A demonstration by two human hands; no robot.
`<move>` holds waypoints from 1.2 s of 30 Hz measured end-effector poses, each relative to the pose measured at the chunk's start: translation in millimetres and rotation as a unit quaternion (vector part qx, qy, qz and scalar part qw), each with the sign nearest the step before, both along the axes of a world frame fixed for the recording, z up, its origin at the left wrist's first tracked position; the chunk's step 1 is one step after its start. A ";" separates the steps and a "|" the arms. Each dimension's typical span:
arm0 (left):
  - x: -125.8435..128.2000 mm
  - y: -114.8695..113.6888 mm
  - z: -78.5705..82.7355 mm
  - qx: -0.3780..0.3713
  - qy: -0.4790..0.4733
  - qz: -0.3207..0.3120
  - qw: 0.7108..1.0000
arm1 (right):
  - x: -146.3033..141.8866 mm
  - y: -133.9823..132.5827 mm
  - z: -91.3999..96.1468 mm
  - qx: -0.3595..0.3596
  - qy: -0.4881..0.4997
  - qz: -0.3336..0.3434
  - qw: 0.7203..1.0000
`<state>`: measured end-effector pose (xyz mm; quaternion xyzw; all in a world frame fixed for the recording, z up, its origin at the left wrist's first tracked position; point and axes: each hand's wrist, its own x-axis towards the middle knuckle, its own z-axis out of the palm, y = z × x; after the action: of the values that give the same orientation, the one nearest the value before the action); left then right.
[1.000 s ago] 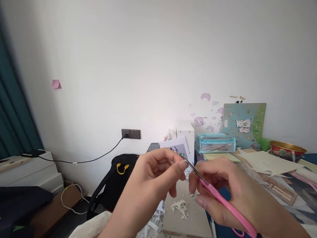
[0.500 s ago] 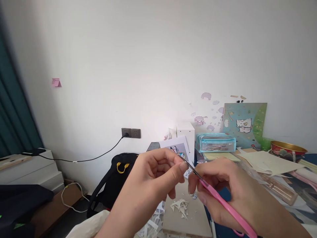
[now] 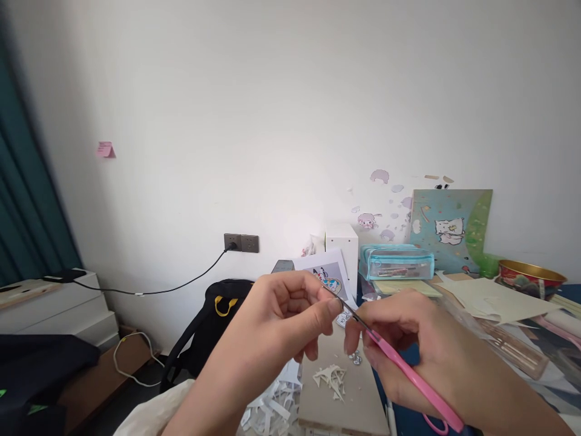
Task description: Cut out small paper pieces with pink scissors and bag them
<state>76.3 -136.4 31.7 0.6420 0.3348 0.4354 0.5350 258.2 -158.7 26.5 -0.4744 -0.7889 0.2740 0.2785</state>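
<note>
My right hand grips a pair of pink scissors, its fingers closed around their middle; one handle loop shows below. The narrow dark blades point up and left to the fingertips of my left hand. There my thumb and index finger are pinched together; whatever lies between them is too small or hidden to make out. Below both hands is a grey-beige board bearing a small heap of cream paper scraps. A tiny black-and-white paper cutout lies near my right fingers.
White paper strips are piled left of the board. Behind stand a printed cartoon sheet, a white box and a clear blue pencil case. Paper sheets and a red-gold tin lie right. A black backpack stands left.
The view has shifted slightly. Both hands keep nearly the same pose, with the scissors still at the left fingertips; the left thumb has moved very slightly left.
</note>
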 end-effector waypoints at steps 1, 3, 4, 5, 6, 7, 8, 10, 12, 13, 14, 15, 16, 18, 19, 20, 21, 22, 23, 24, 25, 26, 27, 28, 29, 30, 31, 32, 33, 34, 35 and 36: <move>-0.2 0.6 -0.2 -0.001 0.003 0.001 1.000 | 0.4 -0.2 -0.3 -0.004 0.002 0.000 1.000; 0.0 1.7 -1.6 -0.003 0.007 0.003 1.000 | 0.7 -0.4 -0.9 -0.008 0.004 0.000 1.000; 0.5 2.2 -2.7 0.001 0.007 0.004 1.000 | 0.6 -0.2 -1.3 -0.005 0.006 0.002 1.000; 1.4 2.7 -4.2 0.007 0.005 0.006 1.000 | 0.1 0.1 -1.7 -0.002 0.010 0.002 1.000; 2.5 3.2 -5.7 0.015 0.001 0.008 1.000 | -0.6 0.7 -2.1 0.004 0.017 0.002 1.000; 3.9 3.5 -7.4 0.024 -0.006 0.010 1.000 | -1.7 1.4 -2.6 0.011 0.026 0.002 1.000; 5.4 3.7 -8.9 0.032 -0.014 0.013 0.999 | -2.9 2.2 -3.2 0.019 0.035 0.000 0.999; 8.5 3.5 -11.3 0.041 -0.032 0.017 0.998 | -5.6 4.0 -4.6 0.038 0.046 -0.010 0.998; 10.6 2.6 -12.7 0.047 -0.050 0.017 0.998 | -7.8 5.3 -5.9 0.057 0.048 -0.028 0.997; 11.1 2.2 -13.0 0.048 -0.055 0.016 0.997 | -8.5 5.6 -6.5 0.063 0.049 -0.034 0.996; 11.1 1.7 -13.1 0.049 -0.058 0.016 0.997 | -8.9 5.7 -6.9 0.068 0.052 -0.034 0.996; 10.8 1.3 -13.1 0.050 -0.060 0.015 0.997 | -8.9 5.5 -7.1 0.070 0.057 -0.029 0.996; 10.2 1.0 -13.1 0.049 -0.060 0.016 0.997 | -8.7 5.0 -7.1 0.069 0.063 -0.020 0.995; 8.6 0.2 -13.0 0.048 -0.058 0.015 0.997 | -7.9 3.7 -6.5 0.064 0.072 0.003 0.995; 7.7 -0.2 -12.9 0.047 -0.056 0.016 0.997 | -7.5 3.0 -6.0 0.062 0.075 0.008 0.995; 6.9 -0.6 -12.8 0.047 -0.054 0.017 0.997 | -7.1 2.4 -5.5 0.060 0.075 0.011 0.995; 6.2 -1.0 -12.7 0.046 -0.052 0.016 0.997 | -6.8 1.9 -4.9 0.057 0.072 0.011 0.996; 5.7 -1.3 -12.4 0.045 -0.050 0.015 0.998 | -6.5 1.5 -4.3 0.053 0.066 0.010 0.996; 5.4 -1.5 -12.1 0.044 -0.048 0.014 0.998 | -6.3 1.2 -3.7 0.048 0.059 0.008 0.997; 5.1 -1.6 -11.5 0.042 -0.047 0.012 0.998 | -6.1 0.9 -3.3 0.042 0.051 0.007 0.998; 5.0 -1.8 -10.8 0.041 -0.048 0.010 0.998 | -6.0 0.7 -3.0 0.035 0.043 0.007 0.998; 4.9 -2.0 -9.9 0.041 -0.051 0.007 0.998 | -5.9 0.6 -2.9 0.028 0.038 0.006 0.999; 4.9 -2.4 -8.7 0.040 -0.053 0.005 0.998 | -5.8 0.5 -2.9 0.025 0.034 0.004 0.999; 4.8 -2.9 -7.4 0.037 -0.053 0.004 0.998 | -5.8 0.5 -3.1 0.026 0.030 0.003 0.999; 4.8 -3.5 -5.8 0.034 -0.053 0.003 0.998 | -5.9 0.6 -3.3 0.029 0.026 0.001 0.999; 4.7 -4.2 -4.3 0.029 -0.050 0.004 0.998 | -5.9 0.8 -3.6 0.032 0.022 -0.002 0.999; 4.5 -4.9 -2.8 0.025 -0.047 0.004 0.999 | -6.0 1.1 -4.0 0.033 0.020 -0.004 0.999; 4.4 -5.4 -1.5 0.021 -0.044 0.004 0.999 | -6.0 1.5 -4.4 0.033 0.019 -0.004 0.999; 4.3 -5.7 -0.6 0.019 -0.044 0.004 0.999 | -5.8 1.9 -4.9 0.032 0.020 -0.005 0.999; 4.2 -5.7 0.0 0.018 -0.045 0.002 0.999 | -5.6 2.1 -5.2 0.030 0.021 -0.006 0.999; 4.0 -5.5 0.1 0.018 -0.046 0.000 0.999 | -5.3 2.3 -5.5 0.030 0.021 -0.006 0.999; 3.9 -5.2 0.0 0.017 -0.047 -0.001 0.999 | -4.9 2.3 -5.8 0.033 0.019 -0.007 0.999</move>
<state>80.2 -141.6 31.6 0.6302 0.3012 0.4702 0.5396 253.3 -156.4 20.7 -0.4652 -0.7886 0.2547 0.3113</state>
